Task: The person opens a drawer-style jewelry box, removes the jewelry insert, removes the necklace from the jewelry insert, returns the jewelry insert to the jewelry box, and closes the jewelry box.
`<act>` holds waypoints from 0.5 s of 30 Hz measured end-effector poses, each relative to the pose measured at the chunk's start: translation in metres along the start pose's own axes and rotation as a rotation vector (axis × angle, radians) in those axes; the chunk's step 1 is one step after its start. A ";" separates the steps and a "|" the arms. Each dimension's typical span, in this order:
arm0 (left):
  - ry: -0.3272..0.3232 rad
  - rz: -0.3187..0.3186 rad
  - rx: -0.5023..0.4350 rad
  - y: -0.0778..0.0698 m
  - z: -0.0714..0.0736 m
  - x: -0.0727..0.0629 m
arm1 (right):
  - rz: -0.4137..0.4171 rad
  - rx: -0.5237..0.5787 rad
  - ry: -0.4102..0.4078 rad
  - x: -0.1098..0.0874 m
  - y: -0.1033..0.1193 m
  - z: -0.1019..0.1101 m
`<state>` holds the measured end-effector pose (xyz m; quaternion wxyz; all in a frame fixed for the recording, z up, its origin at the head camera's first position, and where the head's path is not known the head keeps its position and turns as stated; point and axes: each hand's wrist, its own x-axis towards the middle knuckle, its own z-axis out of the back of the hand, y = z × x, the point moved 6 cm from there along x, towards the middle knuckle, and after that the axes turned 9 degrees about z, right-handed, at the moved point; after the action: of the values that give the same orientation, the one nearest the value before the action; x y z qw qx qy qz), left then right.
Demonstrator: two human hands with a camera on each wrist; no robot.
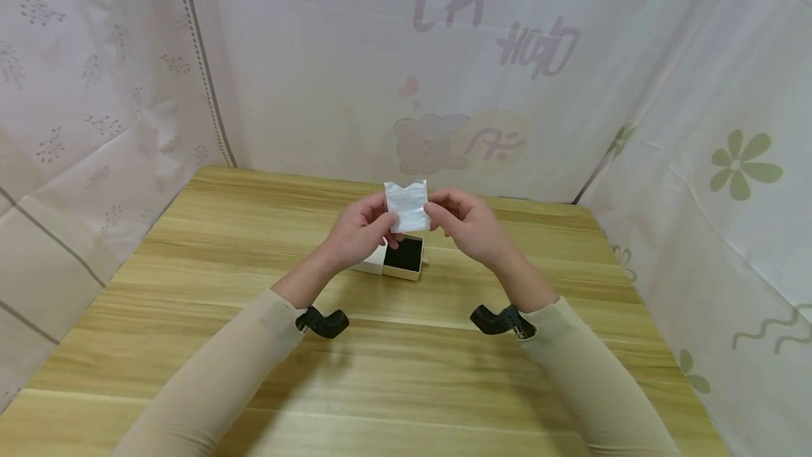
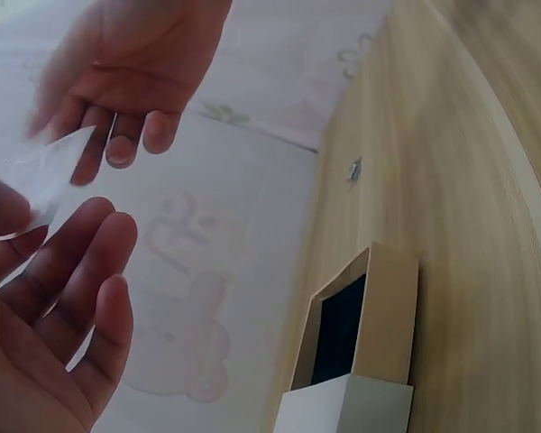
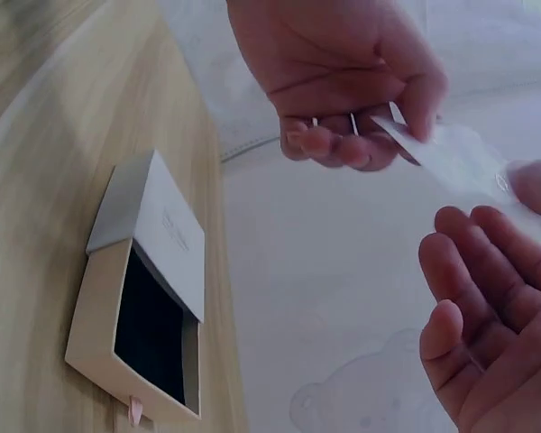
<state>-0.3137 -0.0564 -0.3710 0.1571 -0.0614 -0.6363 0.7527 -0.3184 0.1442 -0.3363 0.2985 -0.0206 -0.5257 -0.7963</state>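
Note:
A small white plastic pouch (image 1: pixel 407 206) with a notched top edge is held up above the table. My left hand (image 1: pixel 360 231) pinches its left side between thumb and fingers. At its right edge my right hand (image 1: pixel 468 226) grips it with thumb and forefinger, while the other fingers (image 3: pixel 469 280) are loosely bent. Below the hands lies a drawer-style box, its cream tray (image 3: pixel 99 334) slid partly out of the white sleeve (image 3: pixel 176 230). Dark padding (image 1: pixel 404 254) lines the tray, and a pink ribbon tab (image 3: pixel 135 411) sticks out of its end.
A tiny silvery object (image 2: pixel 354 170) lies on the wooden table (image 1: pixel 406 379) beyond the tray's end. Patterned fabric (image 1: pixel 304 69) hangs behind the table and on both sides. Each wrist wears a black camera mount (image 1: pixel 326 323).

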 end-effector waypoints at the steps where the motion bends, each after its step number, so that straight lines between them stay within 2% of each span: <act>1: 0.004 -0.004 0.010 0.000 0.000 0.000 | 0.012 0.007 0.000 0.001 0.000 -0.002; 4: 0.004 -0.016 0.033 -0.002 -0.001 0.000 | 0.036 0.022 -0.007 0.001 0.001 -0.004; 6: -0.018 -0.029 0.036 -0.004 0.000 0.000 | 0.038 0.023 -0.015 0.000 0.000 -0.004; 11: -0.094 -0.073 0.025 -0.011 0.005 -0.001 | 0.018 0.008 0.006 -0.001 0.000 -0.006; 15: -0.108 -0.082 0.029 -0.013 0.005 -0.002 | -0.004 0.007 0.017 -0.001 -0.001 -0.008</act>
<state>-0.3114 -0.0601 -0.3578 0.1542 0.0078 -0.6349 0.7570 -0.3156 0.1381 -0.3410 0.3015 -0.0119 -0.5260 -0.7952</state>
